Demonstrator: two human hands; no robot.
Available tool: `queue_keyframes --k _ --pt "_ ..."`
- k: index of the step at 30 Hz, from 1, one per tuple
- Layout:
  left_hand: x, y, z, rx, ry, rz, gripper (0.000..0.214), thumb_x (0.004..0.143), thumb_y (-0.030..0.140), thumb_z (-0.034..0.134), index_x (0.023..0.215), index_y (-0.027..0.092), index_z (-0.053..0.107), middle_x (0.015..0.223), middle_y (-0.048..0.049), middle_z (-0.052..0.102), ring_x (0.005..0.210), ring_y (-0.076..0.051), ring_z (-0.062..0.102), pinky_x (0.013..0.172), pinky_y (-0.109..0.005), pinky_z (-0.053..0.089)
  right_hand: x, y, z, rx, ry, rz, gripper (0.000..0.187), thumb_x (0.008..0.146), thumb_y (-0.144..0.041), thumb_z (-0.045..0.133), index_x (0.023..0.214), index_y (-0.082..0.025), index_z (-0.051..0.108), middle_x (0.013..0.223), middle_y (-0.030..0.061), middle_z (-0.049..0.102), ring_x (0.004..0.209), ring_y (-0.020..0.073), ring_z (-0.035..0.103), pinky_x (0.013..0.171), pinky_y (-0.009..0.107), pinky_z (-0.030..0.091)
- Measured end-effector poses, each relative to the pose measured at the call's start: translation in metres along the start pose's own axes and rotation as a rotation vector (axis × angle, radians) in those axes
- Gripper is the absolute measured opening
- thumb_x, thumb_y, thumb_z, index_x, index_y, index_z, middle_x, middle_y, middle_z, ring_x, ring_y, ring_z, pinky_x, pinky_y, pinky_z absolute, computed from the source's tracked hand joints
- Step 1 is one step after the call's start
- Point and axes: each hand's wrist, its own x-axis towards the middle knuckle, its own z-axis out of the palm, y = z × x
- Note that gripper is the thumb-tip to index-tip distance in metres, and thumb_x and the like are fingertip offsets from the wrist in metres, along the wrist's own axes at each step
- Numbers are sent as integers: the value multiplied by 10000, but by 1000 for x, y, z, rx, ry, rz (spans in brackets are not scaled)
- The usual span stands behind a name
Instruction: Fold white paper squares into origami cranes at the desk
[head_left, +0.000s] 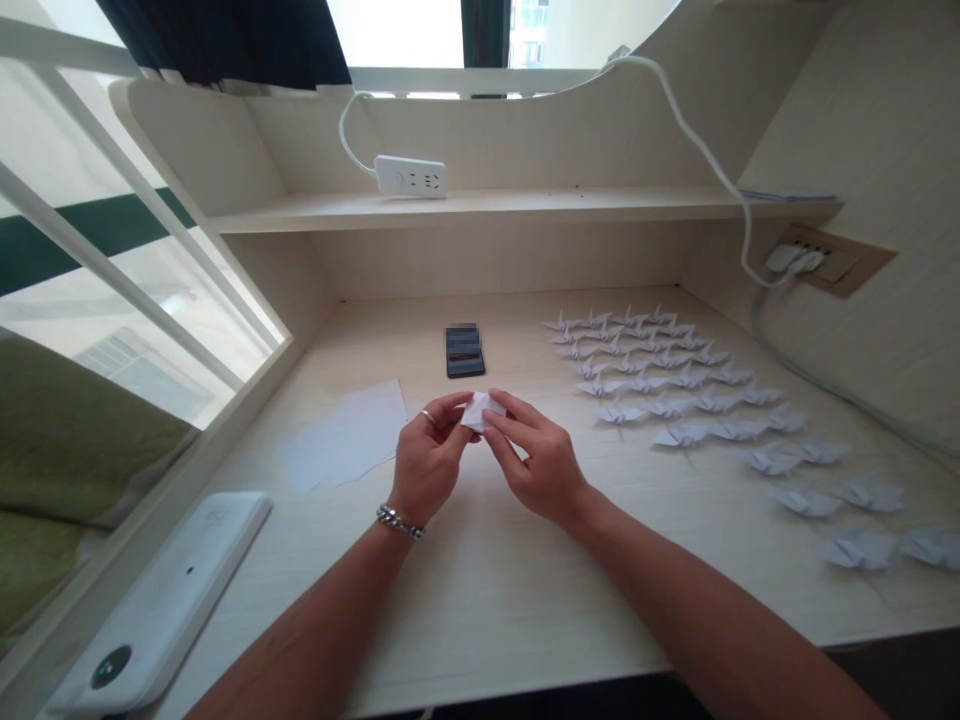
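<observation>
Both hands meet over the middle of the pale wooden desk [480, 580]. My left hand [427, 462], with a ring and a metal bracelet, pinches one side of a small folded white paper [480, 410]. My right hand [534, 455] pinches the other side, fingers curled on it. The paper is held just above the desk surface. A stack of flat white paper sheets [346, 435] lies just left of my left hand.
Many folded white paper cranes [660, 375] lie in rows on the right. A dark phone [464, 351] lies behind the hands. A white device [161, 600] sits front left. A power strip [411, 176] rests on the shelf, its cable running to a wall socket [799, 260].
</observation>
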Motion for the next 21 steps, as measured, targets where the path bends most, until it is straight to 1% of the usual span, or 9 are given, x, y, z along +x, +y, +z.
queue_keyframes --k 2,4,5,6,7,9,13,17,21 --pt "1 -1 -1 -22 -15 -13 410 737 198 710 1127 124 605 865 -63 738 743 -150 675 704 -275 561 3 1 -4 69 34 64 287 887 -241 549 1141 -219 682 1298 103 598 1185 233 570 1020 396 467" --pt "1 -1 -1 -18 -24 -13 462 730 179 713 1169 131 577 820 -47 736 688 -135 663 671 -260 548 6 5 -7 190 95 198 293 879 -274 564 1142 -217 678 1255 97 627 1162 238 581 923 370 535" --pt "1 0 -1 -10 -37 -8 461 736 180 709 1174 133 575 815 -45 735 673 -131 658 660 -255 542 7 7 -8 273 104 274 287 865 -300 584 1116 -210 689 1183 98 665 1057 232 636 841 355 571" --pt "0 0 -2 1 -57 0 447 745 188 703 1171 135 579 816 -46 734 665 -128 653 653 -253 536 8 11 -8 349 99 358 279 846 -326 606 1072 -195 706 1055 95 711 893 213 682 761 350 590" --pt "0 0 -2 12 -81 10 431 755 198 697 1166 137 586 819 -48 732 660 -126 649 648 -250 531 9 14 -8 410 82 432 273 820 -342 635 1021 -177 722 932 85 732 764 194 686 698 347 595" --pt "-1 0 -3 35 -128 29 419 765 208 690 1168 146 596 819 -46 728 660 -124 641 637 -244 522 11 19 -8 499 57 516 262 769 -351 685 939 -159 739 770 59 727 631 164 653 620 330 582" --pt "-3 0 -5 71 -168 39 421 741 222 714 1149 160 632 831 -48 729 702 -148 660 643 -251 527 13 21 -8 605 -30 577 252 711 -347 734 878 -158 743 682 29 699 581 128 611 573 289 547" --pt "-4 2 -5 167 -168 64 270 723 269 732 974 168 723 929 -80 741 787 -199 690 684 -283 554 12 20 -7 725 -142 634 265 664 -359 774 834 -163 721 642 2 673 563 115 607 563 271 532" --pt "-5 7 -5 245 -124 84 194 703 271 752 874 179 745 845 -63 751 744 -201 696 647 -276 561 11 21 -7 832 -158 706 283 643 -368 795 814 -158 710 631 -5 667 556 109 611 579 269 534"
